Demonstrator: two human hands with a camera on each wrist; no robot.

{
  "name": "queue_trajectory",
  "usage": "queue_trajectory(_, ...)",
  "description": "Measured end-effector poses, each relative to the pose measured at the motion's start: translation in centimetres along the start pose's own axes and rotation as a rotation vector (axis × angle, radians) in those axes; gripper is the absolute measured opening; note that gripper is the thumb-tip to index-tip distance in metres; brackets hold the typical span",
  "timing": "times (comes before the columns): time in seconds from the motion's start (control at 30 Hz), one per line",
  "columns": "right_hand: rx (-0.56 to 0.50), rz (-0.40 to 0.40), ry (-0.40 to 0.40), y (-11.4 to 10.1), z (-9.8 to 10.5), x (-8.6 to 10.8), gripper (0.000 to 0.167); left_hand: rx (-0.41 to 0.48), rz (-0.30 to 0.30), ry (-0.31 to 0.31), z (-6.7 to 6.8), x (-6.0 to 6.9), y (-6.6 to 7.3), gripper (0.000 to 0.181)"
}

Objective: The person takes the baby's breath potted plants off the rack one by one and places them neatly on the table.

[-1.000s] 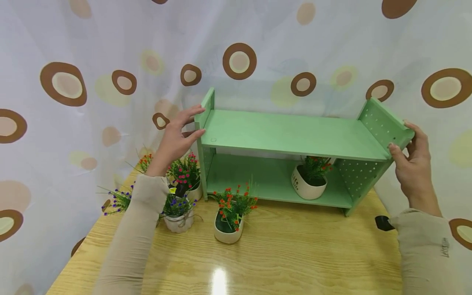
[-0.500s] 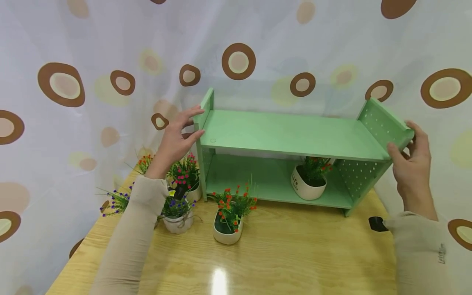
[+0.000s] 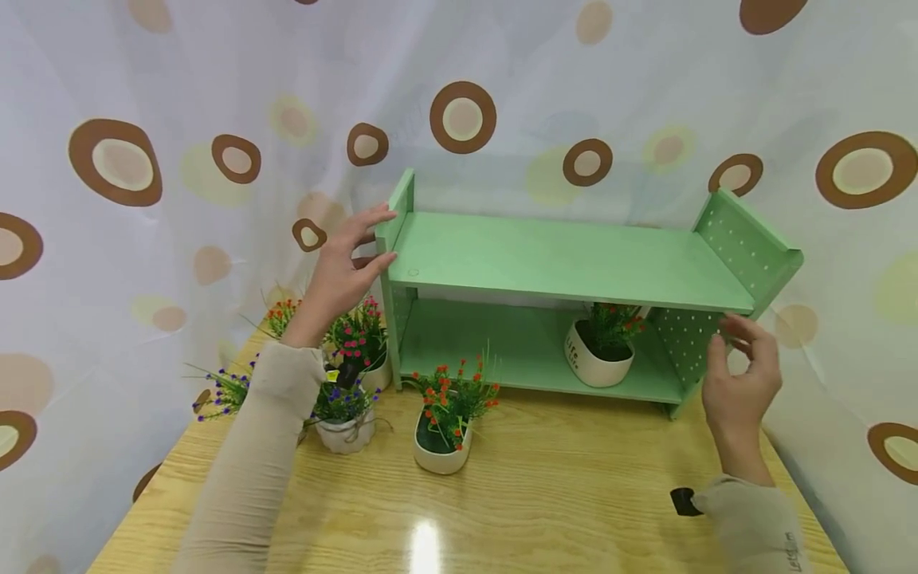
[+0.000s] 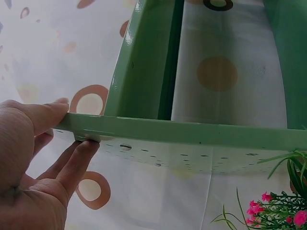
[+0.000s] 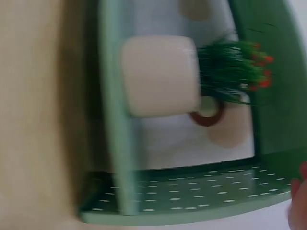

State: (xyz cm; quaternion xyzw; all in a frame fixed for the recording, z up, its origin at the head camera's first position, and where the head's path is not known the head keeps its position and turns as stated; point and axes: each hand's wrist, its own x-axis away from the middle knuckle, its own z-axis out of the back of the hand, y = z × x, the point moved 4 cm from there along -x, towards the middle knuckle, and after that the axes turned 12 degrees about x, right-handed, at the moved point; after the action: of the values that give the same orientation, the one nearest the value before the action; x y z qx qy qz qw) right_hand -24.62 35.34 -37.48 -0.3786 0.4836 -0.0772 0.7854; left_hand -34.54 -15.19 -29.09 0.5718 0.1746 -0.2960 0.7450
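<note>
A green two-tier shelf (image 3: 574, 255) stands on the wooden table in the head view. My left hand (image 3: 347, 259) grips the top of its left side panel, and the left wrist view shows the thumb on one side with fingers (image 4: 76, 167) on the other. Lower and to the right, my right hand (image 3: 742, 379) is in front of the shelf's right side panel, fingers loosely bent and holding nothing. A white pot with red flowers (image 3: 601, 363) sits on the lower tier; it looks blurred in the right wrist view.
A white oval pot with orange-red flowers (image 3: 443, 446) stands on the table (image 3: 545, 478) before the shelf. Several more flowerpots, including a purple-flowered pot (image 3: 347, 430), crowd the left side beneath my left forearm. A patterned curtain (image 3: 531, 72) hangs close behind.
My right hand has let go of the shelf's right side panel and moved down and left, in front of it. The left hand keeps its hold, and the shelf stays in place.
</note>
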Motion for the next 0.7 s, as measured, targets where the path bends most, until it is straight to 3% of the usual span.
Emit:
queue_trajectory(0.1,0.027,-0.057,-0.224,2.3,-1.9,1.6,0.039,0.005,0.004,0.000,0.1,0.1,0.1,0.055)
queue_trajectory(0.23,0.006,-0.132,-0.600,3.8,-4.5,3.4,0.073,0.014,0.005,0.004,0.3,0.1,0.2,0.054)
queue_trajectory(0.3,-0.002,-0.161,-0.735,4.1,-5.7,4.1,0.087,0.013,0.003,0.004,0.2,0.1,0.2,0.053)
queue_trajectory(0.47,-0.004,-0.254,-0.863,4.4,-8.1,5.2,0.104,-0.004,0.008,0.005,0.3,0.1,0.2,0.053)
queue_trajectory(0.7,0.081,-0.322,-0.851,4.7,-10.1,5.6,0.116,-0.008,0.013,-0.002,0.4,0.1,0.2,0.051)
